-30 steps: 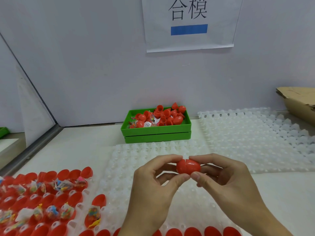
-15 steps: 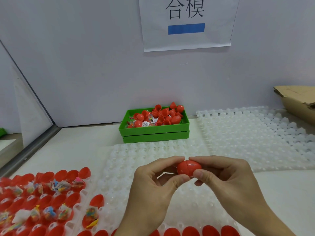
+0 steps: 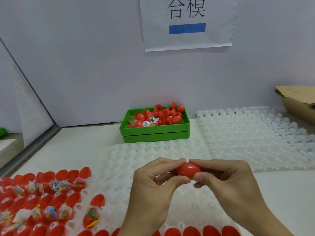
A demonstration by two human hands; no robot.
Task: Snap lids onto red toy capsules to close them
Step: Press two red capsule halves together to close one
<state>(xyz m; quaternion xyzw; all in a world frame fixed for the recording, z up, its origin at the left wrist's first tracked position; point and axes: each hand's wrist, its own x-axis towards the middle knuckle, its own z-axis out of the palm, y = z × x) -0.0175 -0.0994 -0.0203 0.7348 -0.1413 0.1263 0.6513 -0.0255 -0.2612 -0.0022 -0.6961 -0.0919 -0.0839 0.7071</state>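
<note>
Head view. I hold one red capsule (image 3: 188, 170) above the white dimpled tray (image 3: 153, 154), near the middle of the picture. My left hand (image 3: 153, 188) pinches the left half between thumb and forefinger; my right hand (image 3: 228, 183) pinches the right half the same way. The fingers (image 3: 172, 161) of both hands are curled round the capsule. A thin seam line shows across the shell, so I judge the two halves are mated, but I cannot tell whether the latch has fully seated.

To do this step well, I judge the following applies:
- Keep the two halves on one axis; a tilted lid is likely to bind on one side.
- Press the ends straight toward each other, with thumbs backing the push.
- Check that the seam closes evenly all round before letting go.
- Avoid squeezing the shell walls, which could flex the rim open.

Further in the same view: at lower left, open capsule halves (image 3: 56, 198) sit in a tray, many with small wrapped toys (image 3: 49, 212) in them and their hinged lids standing up. A row of red capsules (image 3: 190, 231) lines the bottom edge. A green bin (image 3: 155, 130) of loose red capsules stands on the tabletop (image 3: 76, 143) by the wall, with another white tray (image 3: 252, 133) to its right. A paper sign (image 3: 187, 23) hangs on the wall, and a cardboard box (image 3: 300, 103) sits at far right.
</note>
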